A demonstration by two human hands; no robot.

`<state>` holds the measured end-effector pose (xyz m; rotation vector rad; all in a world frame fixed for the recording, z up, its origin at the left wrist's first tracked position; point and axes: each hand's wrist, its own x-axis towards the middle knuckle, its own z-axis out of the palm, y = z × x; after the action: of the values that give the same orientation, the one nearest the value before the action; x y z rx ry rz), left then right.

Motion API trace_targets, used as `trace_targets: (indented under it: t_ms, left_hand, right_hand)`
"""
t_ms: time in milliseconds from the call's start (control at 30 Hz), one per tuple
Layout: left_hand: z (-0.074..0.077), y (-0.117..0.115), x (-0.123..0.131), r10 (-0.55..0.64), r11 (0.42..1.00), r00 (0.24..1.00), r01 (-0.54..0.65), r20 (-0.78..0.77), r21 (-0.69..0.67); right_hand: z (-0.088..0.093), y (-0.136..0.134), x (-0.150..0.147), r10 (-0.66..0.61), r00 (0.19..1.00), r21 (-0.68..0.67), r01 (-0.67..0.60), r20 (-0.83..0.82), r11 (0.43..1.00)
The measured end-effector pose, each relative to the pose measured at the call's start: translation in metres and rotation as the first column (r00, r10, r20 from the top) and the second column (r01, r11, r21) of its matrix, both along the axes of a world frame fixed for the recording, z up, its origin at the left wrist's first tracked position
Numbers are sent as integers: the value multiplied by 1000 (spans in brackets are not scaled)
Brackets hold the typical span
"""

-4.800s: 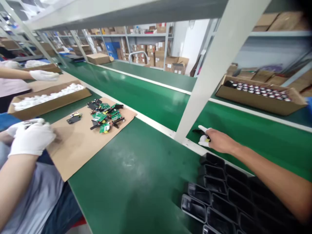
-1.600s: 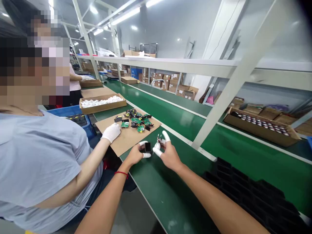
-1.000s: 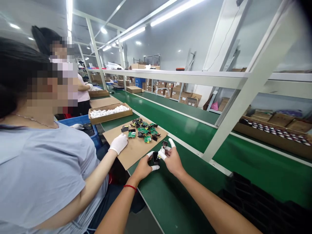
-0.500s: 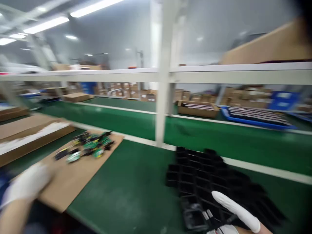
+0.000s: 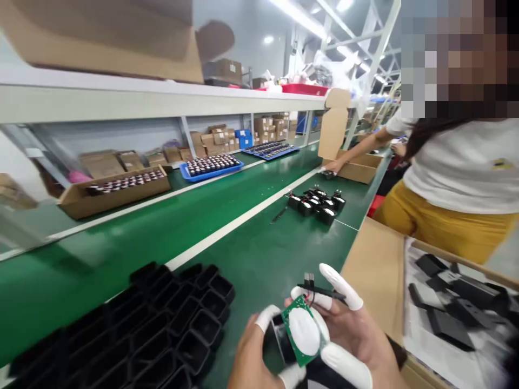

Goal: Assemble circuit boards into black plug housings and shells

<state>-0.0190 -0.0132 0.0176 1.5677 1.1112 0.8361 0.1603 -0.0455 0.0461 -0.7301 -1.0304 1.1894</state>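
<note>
Both my hands are at the bottom centre, wearing white finger cots. My left hand [image 5: 253, 359] grips a small black housing [image 5: 279, 343] from the left side. My right hand [image 5: 348, 346] holds a green circuit board [image 5: 302, 354] with black and red wires [image 5: 320, 290] against that housing, thumb pressed flat on the board. Just left of my hands lies a pile of empty black plastic trays [image 5: 162, 329] on the green bench.
A cardboard box [image 5: 377, 270] with black parts [image 5: 458, 308] sits at my right. Several black assemblies [image 5: 318, 204] lie further along the bench. A co-worker in a white shirt [image 5: 466, 162] stands at the right, reaching toward a carton [image 5: 357, 167]. Boxes of parts [image 5: 117, 186] line the far side.
My view has swung from the left neighbour's cardboard sheet to the right end of the bench. The black housing and the wired board, held apart before, are now pressed together in both hands.
</note>
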Motion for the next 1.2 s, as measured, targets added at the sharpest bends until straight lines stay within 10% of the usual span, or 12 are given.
trace_targets:
  t_ms: [233, 600, 1200]
  left_hand:
    - [-36, 27, 17, 122, 986, 976, -98, -183, 133]
    - [-41, 22, 13, 57, 986, 989, -76, 135, 145]
    - [-30, 25, 18, 55, 988, 982, -80, 183, 135]
  right_hand:
    - [-25, 21, 30, -16, 998, 126, 8, 56, 992]
    - [-42, 33, 28, 154, 957, 79, -178, 245, 981]
    - [-36, 38, 33, 141, 867, 33, -178, 477, 983]
